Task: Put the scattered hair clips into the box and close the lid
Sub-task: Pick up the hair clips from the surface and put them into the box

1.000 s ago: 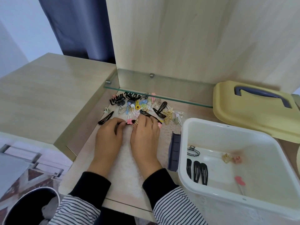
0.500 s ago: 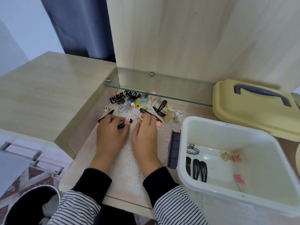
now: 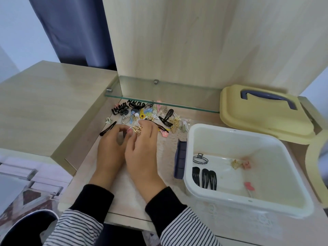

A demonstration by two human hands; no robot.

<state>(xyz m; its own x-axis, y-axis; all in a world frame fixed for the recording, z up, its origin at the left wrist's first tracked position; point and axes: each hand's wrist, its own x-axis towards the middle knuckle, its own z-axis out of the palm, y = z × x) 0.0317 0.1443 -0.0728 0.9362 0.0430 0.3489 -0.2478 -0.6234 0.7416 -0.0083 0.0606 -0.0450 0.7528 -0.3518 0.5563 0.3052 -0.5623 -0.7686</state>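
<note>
Several scattered hair clips [image 3: 150,114], black, gold and coloured, lie in a pile under the glass shelf. My right hand [image 3: 143,151] pinches a gold clip [image 3: 137,130] at its fingertips. Touching it on the left, my left hand [image 3: 110,148] curls its fingers round a thin black clip [image 3: 124,134] with a pink end. A long black snap clip [image 3: 108,128] lies just left of that hand. The white box [image 3: 230,198] stands open at right, holding black snap clips [image 3: 204,178], a grey claw clip [image 3: 200,159] and small gold and pink ones. Its yellow lid [image 3: 262,119] lies behind it.
A glass shelf [image 3: 159,102] overhangs the back of the pile, with a wood panel rising behind. A navy latch [image 3: 180,158] hangs on the box's left wall. A lace mat [image 3: 165,148] covers the recessed surface. A dark bin [image 3: 26,224] sits at lower left.
Both hands have drawn together. The right hand has lifted the gold clip off the surface, and the left hand's fingers have curled in round the black clip.
</note>
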